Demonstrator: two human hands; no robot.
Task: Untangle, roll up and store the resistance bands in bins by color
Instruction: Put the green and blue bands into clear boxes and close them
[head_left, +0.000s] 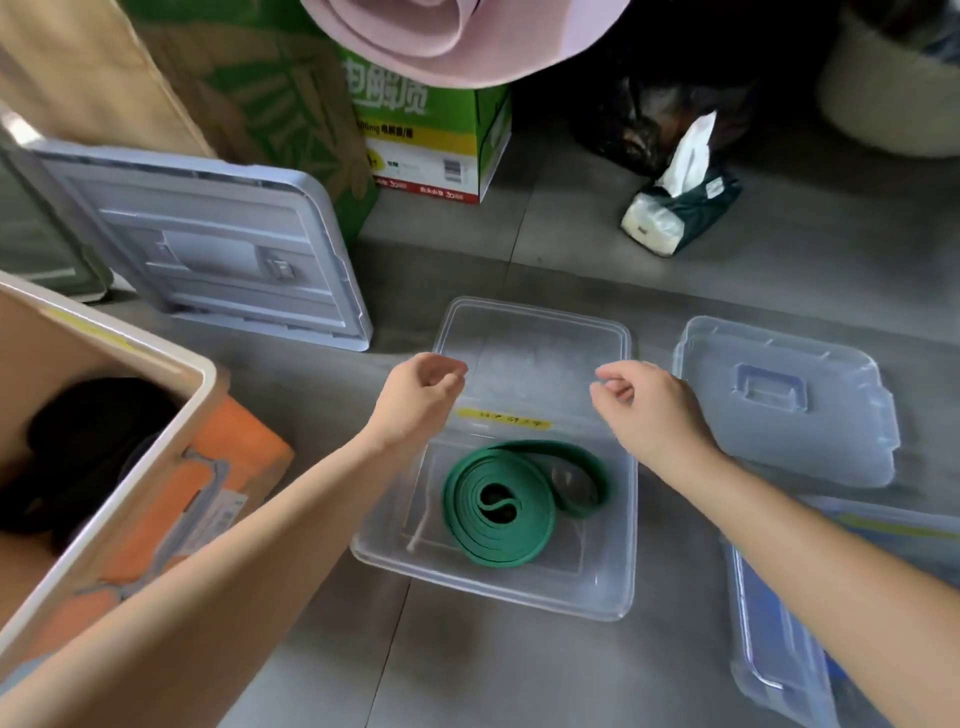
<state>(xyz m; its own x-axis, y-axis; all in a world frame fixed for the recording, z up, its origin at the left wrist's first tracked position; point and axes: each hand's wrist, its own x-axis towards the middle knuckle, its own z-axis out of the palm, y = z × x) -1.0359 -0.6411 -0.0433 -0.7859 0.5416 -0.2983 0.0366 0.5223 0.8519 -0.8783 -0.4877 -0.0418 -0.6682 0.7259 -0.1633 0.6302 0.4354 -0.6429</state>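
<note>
A green resistance band (498, 506), rolled into a coil with a loose loop on its right, lies inside a clear plastic bin (618, 582) on the grey floor. A clear lid (535, 332) with a yellow label along its near edge stands tilted over the bin's far rim. My left hand (421, 395) grips the lid's left edge with curled fingers. The lid's right edge is gripped the same way by my right hand (639, 400).
A beige box (171, 447) at the left holds dark bands (88, 452). A second clear lid (784, 405) lies to the right, with another clear bin (763, 654) below it. A grey-blue lid (208, 244), green carton (436, 130), pink mat (467, 36) and tissue pack (680, 208) stand behind.
</note>
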